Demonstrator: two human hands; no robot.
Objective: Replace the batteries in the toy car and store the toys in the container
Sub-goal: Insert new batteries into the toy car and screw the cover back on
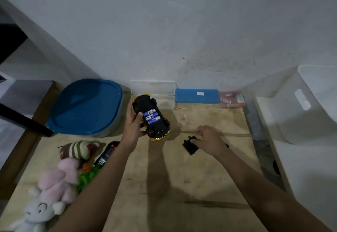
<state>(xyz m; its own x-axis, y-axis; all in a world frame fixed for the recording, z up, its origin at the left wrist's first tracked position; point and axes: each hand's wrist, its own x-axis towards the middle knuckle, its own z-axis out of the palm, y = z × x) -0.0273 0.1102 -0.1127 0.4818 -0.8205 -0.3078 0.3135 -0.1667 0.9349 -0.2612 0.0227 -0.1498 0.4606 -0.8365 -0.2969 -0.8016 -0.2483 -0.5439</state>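
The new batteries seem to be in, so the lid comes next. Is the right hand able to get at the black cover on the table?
Likely yes: the right hand has its fingers curled on the edge of the black cover, and nothing lies over it on the table.

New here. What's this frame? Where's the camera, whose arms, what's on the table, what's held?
No machine: a person works bare-handed. The single camera sits on their head, looking down at a wooden table. The left hand holds a yellow toy car upside down, with batteries showing in its open bay. The right hand curls its fingers on a black cover lying on the table. At left lie plush toys and a remote. Behind them is a blue-lidded tub, and at right a white bin.
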